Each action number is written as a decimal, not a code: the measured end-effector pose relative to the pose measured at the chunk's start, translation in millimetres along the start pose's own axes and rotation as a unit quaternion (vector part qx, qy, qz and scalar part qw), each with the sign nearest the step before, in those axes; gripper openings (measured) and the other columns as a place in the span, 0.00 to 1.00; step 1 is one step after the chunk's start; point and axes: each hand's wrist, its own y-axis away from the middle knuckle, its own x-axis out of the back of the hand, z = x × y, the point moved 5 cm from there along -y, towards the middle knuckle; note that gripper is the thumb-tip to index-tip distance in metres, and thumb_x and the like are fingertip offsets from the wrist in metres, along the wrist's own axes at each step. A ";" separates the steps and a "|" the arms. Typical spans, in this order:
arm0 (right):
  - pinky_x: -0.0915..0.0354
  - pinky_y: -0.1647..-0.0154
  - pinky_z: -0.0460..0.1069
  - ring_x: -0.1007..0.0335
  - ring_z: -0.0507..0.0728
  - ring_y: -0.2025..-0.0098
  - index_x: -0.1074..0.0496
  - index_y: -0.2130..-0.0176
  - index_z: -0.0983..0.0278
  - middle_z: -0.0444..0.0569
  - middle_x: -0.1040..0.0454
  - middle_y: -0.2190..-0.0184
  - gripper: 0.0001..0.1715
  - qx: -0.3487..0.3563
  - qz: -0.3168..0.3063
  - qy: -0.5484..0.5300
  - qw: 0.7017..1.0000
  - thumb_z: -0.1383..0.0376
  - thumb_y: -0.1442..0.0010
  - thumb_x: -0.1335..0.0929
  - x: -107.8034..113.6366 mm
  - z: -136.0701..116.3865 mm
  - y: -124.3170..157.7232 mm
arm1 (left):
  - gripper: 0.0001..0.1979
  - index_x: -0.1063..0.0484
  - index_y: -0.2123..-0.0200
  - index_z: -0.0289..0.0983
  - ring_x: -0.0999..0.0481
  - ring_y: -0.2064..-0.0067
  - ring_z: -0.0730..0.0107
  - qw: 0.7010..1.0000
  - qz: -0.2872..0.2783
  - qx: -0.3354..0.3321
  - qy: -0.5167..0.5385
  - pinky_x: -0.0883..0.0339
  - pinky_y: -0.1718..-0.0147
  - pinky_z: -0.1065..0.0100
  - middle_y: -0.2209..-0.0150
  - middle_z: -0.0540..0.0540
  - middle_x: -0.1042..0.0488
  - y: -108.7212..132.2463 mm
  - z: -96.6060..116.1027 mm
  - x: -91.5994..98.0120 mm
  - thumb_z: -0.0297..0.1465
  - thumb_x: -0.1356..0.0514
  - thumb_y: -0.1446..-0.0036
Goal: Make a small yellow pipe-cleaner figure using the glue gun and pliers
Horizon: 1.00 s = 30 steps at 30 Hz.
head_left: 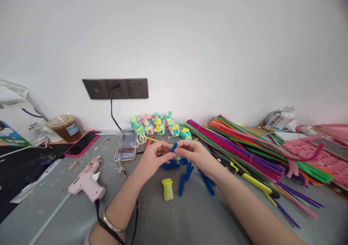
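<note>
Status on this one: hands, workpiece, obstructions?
Left hand and right hand pinching one short blue piece. Yellow bundle on gray surface, nearer wearer. Black cable crosses left forearm.

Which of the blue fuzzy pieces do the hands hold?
The blue fuzzy piece between left hand and right hand; the others lie on the grey tabletop.

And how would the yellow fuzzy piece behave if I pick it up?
The yellow fuzzy piece is probably light, looking small and fluffy. Its bunched strands may give slightly when squeezed. Its fuzzy surface should hardly slip.
</note>
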 end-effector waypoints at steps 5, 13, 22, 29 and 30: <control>0.36 0.66 0.48 0.32 0.51 0.71 0.30 0.69 0.62 0.41 0.29 0.73 0.17 0.050 0.034 -0.010 0.998 0.53 0.49 0.25 1.3 -2.2 -0.8 | 0.12 0.23 0.68 0.35 0.28 0.70 0.72 1.000 -0.001 0.011 -0.028 0.35 0.74 0.73 0.71 0.48 0.24 1.3 0.8 4.0 0.39 0.33 0.49; 0.40 0.69 0.47 0.36 0.51 0.72 0.28 0.67 0.64 0.42 0.31 0.74 0.19 0.049 0.002 0.037 0.998 0.50 0.45 0.28 -0.8 -3.9 0.4 | 0.14 0.24 0.70 0.35 0.34 0.78 0.79 0.998 -0.022 0.050 0.020 0.40 0.79 0.75 0.76 0.52 0.30 3.0 0.0 0.8 0.41 0.33 0.50; 0.45 0.73 0.46 0.41 0.51 0.74 0.27 0.70 0.64 0.42 0.33 0.77 0.16 0.025 -0.123 0.308 0.943 0.55 0.38 0.32 -15.0 1.1 12.2 | 0.17 0.30 0.72 0.37 0.35 0.77 0.79 0.982 0.151 -0.003 0.112 0.36 0.77 0.75 0.76 0.55 0.34 -0.2 7.1 24.6 0.40 0.28 0.56; 0.39 0.68 0.45 0.33 0.52 0.68 0.23 0.65 0.63 0.47 0.26 0.68 0.07 0.062 -0.220 0.351 0.908 0.63 0.40 0.31 -36.6 6.1 21.7 | 0.18 0.30 0.73 0.37 0.35 0.77 0.79 0.981 0.162 -0.006 0.108 0.38 0.78 0.75 0.77 0.56 0.35 0.8 9.9 24.6 0.42 0.29 0.57; 0.39 0.68 0.45 0.33 0.52 0.67 0.23 0.64 0.63 0.47 0.25 0.66 0.07 0.058 -0.225 0.351 0.907 0.63 0.40 0.31 -35.9 7.1 21.8 | 0.18 0.30 0.72 0.37 0.36 0.77 0.79 0.981 0.165 -0.005 0.106 0.38 0.78 0.75 0.77 0.56 0.35 0.8 9.7 25.0 0.42 0.29 0.57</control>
